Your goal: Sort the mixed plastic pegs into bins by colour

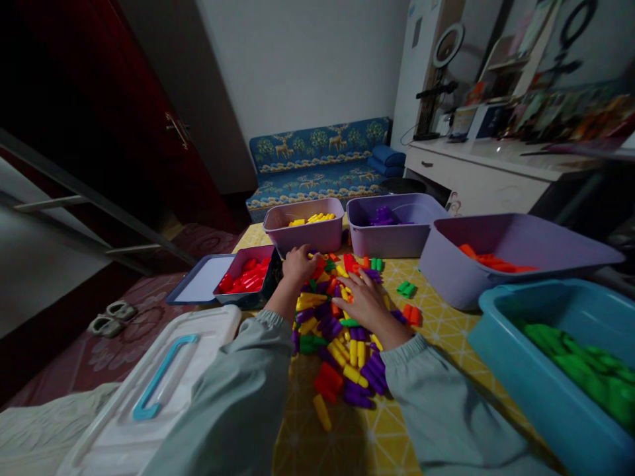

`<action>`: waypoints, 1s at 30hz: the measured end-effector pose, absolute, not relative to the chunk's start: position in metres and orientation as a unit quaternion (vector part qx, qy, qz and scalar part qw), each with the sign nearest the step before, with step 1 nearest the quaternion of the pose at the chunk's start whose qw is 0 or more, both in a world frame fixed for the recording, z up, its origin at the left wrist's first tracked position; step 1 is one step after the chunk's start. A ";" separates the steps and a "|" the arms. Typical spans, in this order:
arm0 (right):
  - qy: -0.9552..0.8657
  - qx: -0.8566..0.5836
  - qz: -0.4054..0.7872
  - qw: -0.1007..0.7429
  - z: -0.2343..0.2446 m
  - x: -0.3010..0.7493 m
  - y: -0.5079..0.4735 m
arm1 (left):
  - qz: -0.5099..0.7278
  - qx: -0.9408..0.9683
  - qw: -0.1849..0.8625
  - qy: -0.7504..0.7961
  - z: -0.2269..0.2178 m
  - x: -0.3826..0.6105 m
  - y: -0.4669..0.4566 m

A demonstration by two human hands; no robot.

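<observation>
A loose pile of small plastic toy pieces (342, 347), rounded and ridged, in yellow, purple, red, orange and green, lies on the table before me. My left hand (299, 266) is over the pile's far left side, beside the purple-pink bin (310, 235); its fingers are apart, their tips partly hidden. My right hand (366, 303) rests palm down on the middle of the pile with its fingers spread, touching pieces and holding none that I can see. A few green pieces (406, 289) and orange pieces (411, 315) lie apart to the right.
Yellow pieces fill part of the purple-pink bin. A lilac bin (391, 239) holds purple pieces, another lilac bin (449, 274) orange ones. Green pieces lie in a teal tub (536, 370), red ones in a dark box (270, 277). A white lid (198, 383) is at left.
</observation>
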State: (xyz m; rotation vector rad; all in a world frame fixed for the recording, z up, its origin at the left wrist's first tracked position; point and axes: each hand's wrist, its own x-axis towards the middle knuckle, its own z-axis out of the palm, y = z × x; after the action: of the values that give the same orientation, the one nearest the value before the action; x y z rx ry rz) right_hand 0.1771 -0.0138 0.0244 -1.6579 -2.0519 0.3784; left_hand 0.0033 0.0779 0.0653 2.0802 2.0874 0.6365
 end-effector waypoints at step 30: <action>-0.585 -0.698 0.185 0.370 0.031 0.192 -0.012 | 0.077 0.824 0.022 0.561 0.073 0.033 0.087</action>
State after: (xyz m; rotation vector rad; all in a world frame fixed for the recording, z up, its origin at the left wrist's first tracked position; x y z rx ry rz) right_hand 0.1920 -0.0121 0.0313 -1.7903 -1.5008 0.4744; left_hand 0.0332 0.0869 0.0728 2.5529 1.7362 0.2392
